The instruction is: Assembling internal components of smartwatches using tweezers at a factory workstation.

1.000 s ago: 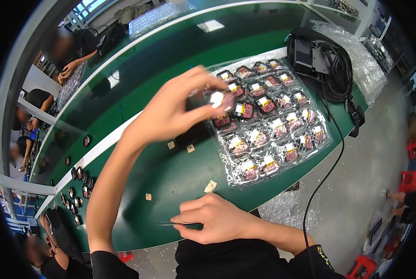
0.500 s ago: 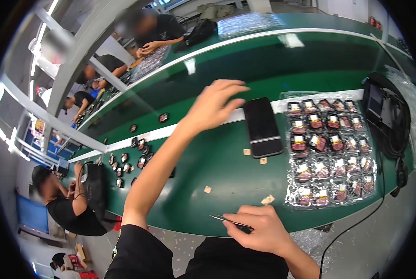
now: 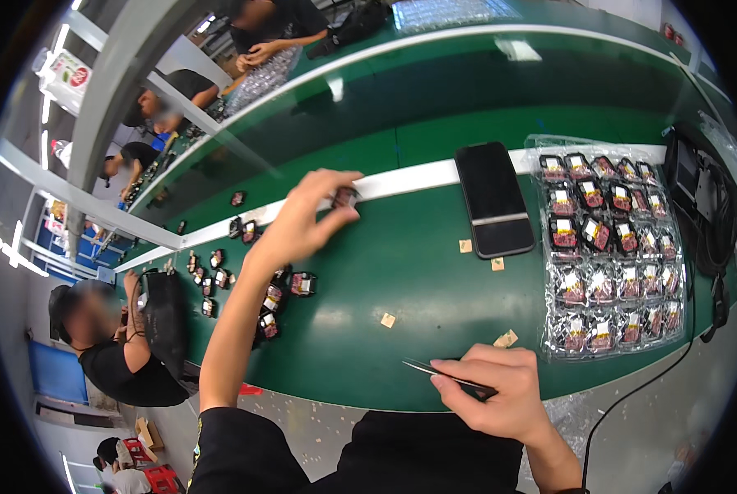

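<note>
My left hand [image 3: 306,218], slightly blurred, is over the white strip with thumb and fingers closed around a small black electronic module [image 3: 346,198]. Fingers hide part of that module. Near the front edge, tweezers [image 3: 451,377] are pinched in my right hand [image 3: 500,391], tips pointing left and nothing visible between them. Beside my left forearm lie several similar modules [image 3: 303,284] with dark frames and reddish faces. A clear plastic tray [image 3: 556,311] to the right carries rows of the same kind. Small beige paper pieces [image 3: 388,320] dot the green table.
A black smartphone [image 3: 494,198] lies by the tray, partly across the white strip [image 3: 422,178]. A black bag [image 3: 702,206] and a cable [image 3: 632,395] are at the far right. One co-worker [image 3: 109,346] sits at left, and others work across the bench.
My left hand has come back leftward from beside the phone and closed around a module. My right hand keeps the tweezers. The whole view has shifted a little.
</note>
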Motion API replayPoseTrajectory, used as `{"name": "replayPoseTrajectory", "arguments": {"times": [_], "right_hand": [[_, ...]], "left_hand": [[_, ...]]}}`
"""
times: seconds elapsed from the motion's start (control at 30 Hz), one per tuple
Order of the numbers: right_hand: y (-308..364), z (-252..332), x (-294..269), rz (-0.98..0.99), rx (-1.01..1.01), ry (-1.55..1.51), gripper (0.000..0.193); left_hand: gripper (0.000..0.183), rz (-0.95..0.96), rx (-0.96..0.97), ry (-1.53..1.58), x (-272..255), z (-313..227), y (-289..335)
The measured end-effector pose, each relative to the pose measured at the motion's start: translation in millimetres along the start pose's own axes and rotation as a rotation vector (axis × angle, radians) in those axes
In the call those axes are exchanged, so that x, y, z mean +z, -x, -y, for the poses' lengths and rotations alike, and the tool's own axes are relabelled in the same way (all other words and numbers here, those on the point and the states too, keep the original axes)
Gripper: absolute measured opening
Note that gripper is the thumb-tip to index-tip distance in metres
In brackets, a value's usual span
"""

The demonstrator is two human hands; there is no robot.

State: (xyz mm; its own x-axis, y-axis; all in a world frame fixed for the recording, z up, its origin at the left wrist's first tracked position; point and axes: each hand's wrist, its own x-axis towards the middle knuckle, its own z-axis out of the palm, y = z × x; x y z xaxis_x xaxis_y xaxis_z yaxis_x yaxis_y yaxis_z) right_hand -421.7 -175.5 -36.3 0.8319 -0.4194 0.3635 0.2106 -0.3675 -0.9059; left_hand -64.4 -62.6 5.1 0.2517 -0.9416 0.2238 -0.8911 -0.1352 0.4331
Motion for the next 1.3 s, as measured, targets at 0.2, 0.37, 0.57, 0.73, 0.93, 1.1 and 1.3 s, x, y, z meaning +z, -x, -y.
{"name": "replayPoseTrajectory", "arguments": {"times": [0.2, 0.37, 0.57, 0.73, 0.93, 1.1, 1.3], "right_hand": [[-4, 0, 1, -0.010, 0.019, -0.028, 0.024], [-7, -2, 0, -0.010, 0.042, 0.022, 0.024], [-9, -2, 1, -0.036, 0.037, 0.049, 0.024], [-9, -3, 2, -0.131, 0.065, 0.118, 0.023], [-13, -6, 10, -0.103, 0.098, 0.228, 0.021], [-16, -10, 12, -0.044, 0.068, 0.296, 0.021], [-15, 0, 11, -0.005, 0.170, 0.325, 0.022]], "left_hand": [[0.076, 0.339, 0.093, 0.305, 23, -86, 44], [0.085, 0.082, 0.099, 0.121, 31, -87, 53], [0.060, 0.163, 0.099, 0.110, 40, -72, 57], [0.060, 0.154, 0.157, 0.213, 46, -79, 55], [0.059, 0.259, 0.127, 0.295, 46, -84, 66], [0.061, 0.247, 0.143, 0.289, 49, -82, 65], [0.063, 0.245, 0.171, 0.294, 50, -80, 66]]}}
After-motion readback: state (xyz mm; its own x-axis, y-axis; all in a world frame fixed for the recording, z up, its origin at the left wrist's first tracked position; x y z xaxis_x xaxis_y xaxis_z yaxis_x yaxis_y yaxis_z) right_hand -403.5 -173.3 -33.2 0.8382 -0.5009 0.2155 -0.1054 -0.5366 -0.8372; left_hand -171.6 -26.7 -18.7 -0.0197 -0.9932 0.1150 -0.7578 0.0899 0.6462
